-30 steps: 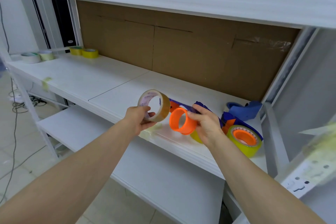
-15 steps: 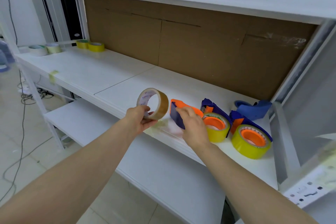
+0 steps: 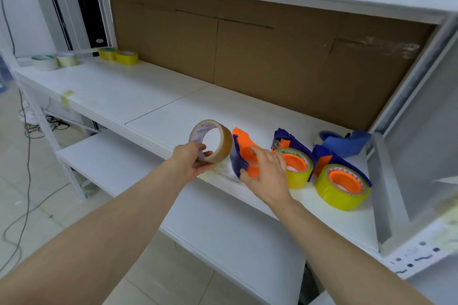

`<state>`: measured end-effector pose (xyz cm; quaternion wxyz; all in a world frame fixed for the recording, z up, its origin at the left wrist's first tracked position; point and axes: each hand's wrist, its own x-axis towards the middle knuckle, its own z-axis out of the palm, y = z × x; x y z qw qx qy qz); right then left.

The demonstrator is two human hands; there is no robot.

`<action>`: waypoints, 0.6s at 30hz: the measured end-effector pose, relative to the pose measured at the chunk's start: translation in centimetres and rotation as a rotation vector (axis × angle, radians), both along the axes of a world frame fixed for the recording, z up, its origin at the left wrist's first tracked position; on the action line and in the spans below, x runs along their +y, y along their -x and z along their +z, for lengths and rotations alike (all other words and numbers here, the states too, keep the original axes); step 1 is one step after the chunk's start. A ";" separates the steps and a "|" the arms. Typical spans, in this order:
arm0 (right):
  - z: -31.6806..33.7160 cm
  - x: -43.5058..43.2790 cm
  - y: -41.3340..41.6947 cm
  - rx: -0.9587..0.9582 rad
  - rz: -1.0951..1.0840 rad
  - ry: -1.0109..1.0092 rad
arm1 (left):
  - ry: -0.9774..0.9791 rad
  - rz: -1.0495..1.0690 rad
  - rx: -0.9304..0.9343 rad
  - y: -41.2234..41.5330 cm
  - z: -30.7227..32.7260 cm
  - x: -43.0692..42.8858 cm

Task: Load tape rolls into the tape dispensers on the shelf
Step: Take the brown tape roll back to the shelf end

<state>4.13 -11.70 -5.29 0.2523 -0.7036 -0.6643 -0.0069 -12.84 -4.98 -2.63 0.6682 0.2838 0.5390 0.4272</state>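
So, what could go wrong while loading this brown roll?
The empty blue and orange plastic tape dispenser stands close to the front edge of the white shelf, and the right hand only rests on it; pushing the roll in may slide it off. The left hand grips the brown tape roll only at its lower rim, so it may slip. The right hand may also bump the neighbouring yellow-tape dispenser.

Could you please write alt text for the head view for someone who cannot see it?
The left hand holds a brown tape roll beside an empty dispenser that the right hand touches on a shelf; two loaded dispensers stand alongside.
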 end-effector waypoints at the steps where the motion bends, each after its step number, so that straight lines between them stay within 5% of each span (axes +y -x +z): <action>1: -0.1 0.1 0.1 -0.041 -0.010 0.024 | -0.001 -0.002 0.008 -0.1 0.0 0.1; 5: -0.5 0.9 0.3 -0.156 0.009 0.102 | -0.005 -0.015 0.030 -0.5 -0.1 0.2; 7: -0.6 1.2 0.3 -0.059 0.033 0.028 | -0.006 -0.014 0.025 -0.5 -0.1 0.1; 10: 0.3 1.0 0.9 0.644 0.007 -0.123 | -0.005 -0.001 -0.025 0.0 0.0 0.2; 14: 2.3 1.9 1.0 1.701 -0.116 -0.041 | -0.010 0.011 -0.093 0.1 0.2 0.1; 16: 2.5 2.0 1.0 2.045 -0.119 0.004 | -0.002 -0.026 -0.131 -0.3 0.3 -0.2; 18: 2.3 2.0 1.3 2.184 -0.132 0.095 | 0.000 -0.083 -0.099 -0.6 0.3 -0.2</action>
